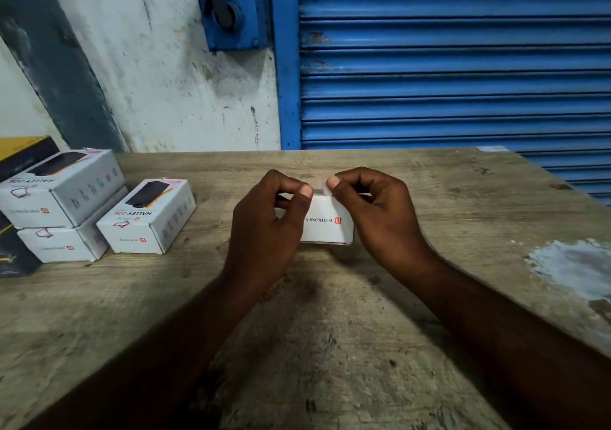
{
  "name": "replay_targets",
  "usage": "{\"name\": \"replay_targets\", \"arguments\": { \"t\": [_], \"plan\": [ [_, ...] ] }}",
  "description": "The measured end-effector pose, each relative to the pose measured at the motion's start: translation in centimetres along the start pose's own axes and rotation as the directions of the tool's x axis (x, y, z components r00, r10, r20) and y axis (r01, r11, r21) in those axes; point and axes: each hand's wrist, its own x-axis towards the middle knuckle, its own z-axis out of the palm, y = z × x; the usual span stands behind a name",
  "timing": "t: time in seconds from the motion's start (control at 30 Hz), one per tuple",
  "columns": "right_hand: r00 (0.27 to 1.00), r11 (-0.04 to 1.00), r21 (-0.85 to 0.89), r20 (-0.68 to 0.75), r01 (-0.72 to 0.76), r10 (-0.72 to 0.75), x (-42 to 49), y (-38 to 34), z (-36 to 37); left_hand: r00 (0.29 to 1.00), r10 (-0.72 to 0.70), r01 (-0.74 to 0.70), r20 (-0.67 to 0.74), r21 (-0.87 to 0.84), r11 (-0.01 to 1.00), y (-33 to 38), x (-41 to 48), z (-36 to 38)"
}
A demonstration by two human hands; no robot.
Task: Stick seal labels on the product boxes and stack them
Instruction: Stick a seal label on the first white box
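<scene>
A white product box (325, 223) with a red logo sits on the wooden table (330, 314) at its middle. My left hand (267, 221) grips the box's left end, thumb on the top edge. My right hand (380, 218) curls round the right end, and its thumb and forefinger pinch a small pale seal label (326, 188) at the box's top edge. At the left, two white boxes form a stack, the upper box (62, 186) on the lower box (62, 244). A third white box (148, 216) lies beside the stack.
A dark and yellow carton (20, 155) stands at the far left behind the stack. A blue roller shutter (446, 59) and a scuffed white wall (165, 82) rise behind the table. A pale worn patch (568, 264) marks the table's right side.
</scene>
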Motion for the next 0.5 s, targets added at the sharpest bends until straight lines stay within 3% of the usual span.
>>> {"name": "replay_targets", "arguments": {
  "t": [0.17, 0.3, 0.5],
  "plan": [
    [0.998, 0.993, 0.11, -0.06, -0.03, 0.037, 0.47, -0.7, -0.49, 1.0, 0.012, -0.012, 0.014, 0.019, 1.0, 0.08, -0.2, 0.23],
    [1.0, 0.998, 0.064, -0.012, 0.025, -0.024, 0.36, -0.6, -0.61, 0.999, 0.043, -0.045, 0.029, 0.077, 0.996, 0.11, -0.33, 0.51],
    [0.999, 0.996, 0.077, 0.035, 0.037, -0.04, 0.35, -0.61, -0.77, 0.999, -0.035, 0.035, -0.003, 0.017, 0.999, -0.08, 0.04, 0.25]
  ]
}}
